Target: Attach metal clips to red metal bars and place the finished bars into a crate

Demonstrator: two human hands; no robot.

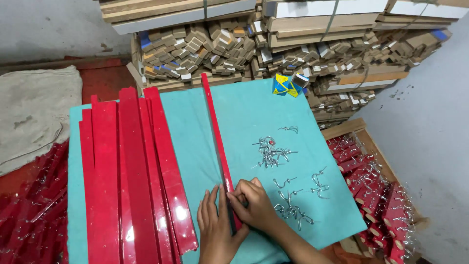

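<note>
A single red strip (218, 142) lay on the teal table cover (244, 112), its long axis running away from the person, near end under both hands. The left hand (215, 230) rested flat and open against the strip's left edge; the right hand (254, 205) pinched that near end with curled fingers. Metal hooks (293, 208) lay just right of the strip, stacked red strips (132, 181) to its left.
</note>
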